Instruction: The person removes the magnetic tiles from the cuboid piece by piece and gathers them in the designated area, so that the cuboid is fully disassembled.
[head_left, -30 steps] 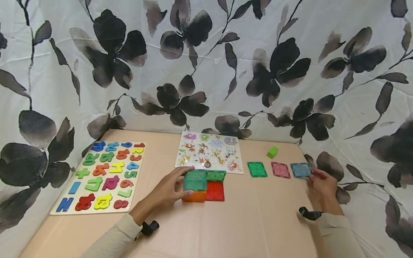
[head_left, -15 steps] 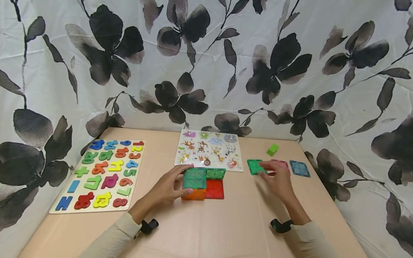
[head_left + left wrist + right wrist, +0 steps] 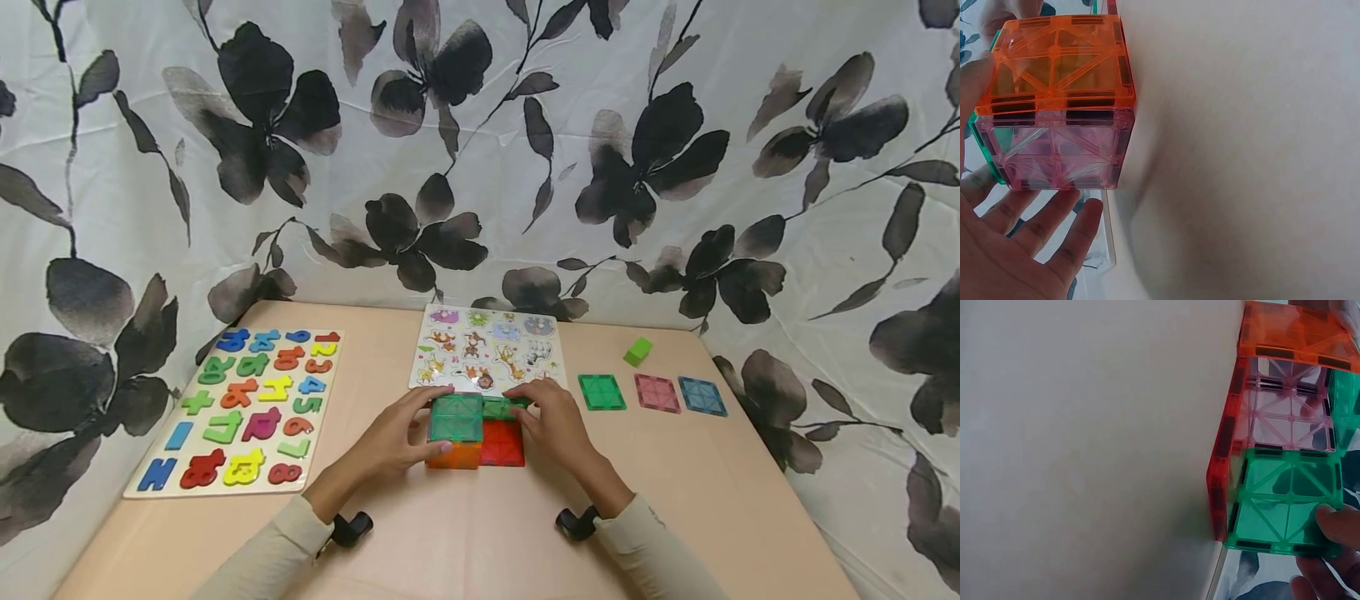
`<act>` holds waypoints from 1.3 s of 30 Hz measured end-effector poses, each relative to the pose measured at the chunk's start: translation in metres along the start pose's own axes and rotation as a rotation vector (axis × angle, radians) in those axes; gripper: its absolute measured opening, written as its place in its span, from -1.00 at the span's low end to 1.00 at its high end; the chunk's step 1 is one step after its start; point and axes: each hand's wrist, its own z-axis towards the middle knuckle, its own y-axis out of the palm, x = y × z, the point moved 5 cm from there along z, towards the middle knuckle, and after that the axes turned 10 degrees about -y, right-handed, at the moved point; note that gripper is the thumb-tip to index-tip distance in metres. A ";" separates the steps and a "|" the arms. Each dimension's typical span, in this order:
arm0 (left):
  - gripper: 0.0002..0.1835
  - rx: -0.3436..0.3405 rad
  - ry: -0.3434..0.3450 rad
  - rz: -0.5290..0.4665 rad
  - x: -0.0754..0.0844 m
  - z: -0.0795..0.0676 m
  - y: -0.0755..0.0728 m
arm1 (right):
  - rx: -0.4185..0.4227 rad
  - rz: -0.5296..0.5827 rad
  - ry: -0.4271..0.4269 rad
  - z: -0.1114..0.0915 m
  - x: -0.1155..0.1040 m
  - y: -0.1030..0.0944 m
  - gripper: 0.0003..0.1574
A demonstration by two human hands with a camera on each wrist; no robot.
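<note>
A small cube of see-through magnetic tiles stands mid-table, with a green tile (image 3: 456, 418) on top and an orange tile (image 3: 454, 457) in front. My left hand (image 3: 384, 435) holds this cube from its left, thumb at the front edge and index finger at the back. A pink tile (image 3: 1063, 153) forms a side in the left wrist view. Flat beside the cube lies a red tile (image 3: 502, 443). Behind the red one stands another green tile (image 3: 1285, 500), pinched by my right hand (image 3: 558, 423), thumb on its near face and fingers behind.
Loose green (image 3: 602, 392), pink (image 3: 657, 393) and blue (image 3: 702, 396) tiles lie in a row at right, with a light green block (image 3: 638, 352) behind. An animal puzzle board (image 3: 491, 333) sits at the back. A letter and number board (image 3: 232, 417) lies left.
My right hand has left the blue tile at the far right, passed over the loose tiles and taken hold of the standing green tile. My left hand stays on the cube.
</note>
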 end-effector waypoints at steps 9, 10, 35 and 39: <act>-0.12 0.002 -0.019 0.015 -0.001 0.001 0.001 | 0.073 0.068 0.117 -0.024 0.012 -0.023 -0.74; -0.12 0.001 -0.021 0.013 -0.002 0.000 0.001 | 0.082 0.089 0.157 -0.027 0.017 -0.027 -0.73; -0.12 0.008 -0.023 0.019 -0.002 0.001 0.002 | 0.032 0.099 0.627 -0.134 0.100 -0.084 -0.57; -0.12 0.009 -0.016 0.022 -0.002 0.002 0.002 | 0.033 0.106 0.544 -0.116 0.081 -0.076 -0.60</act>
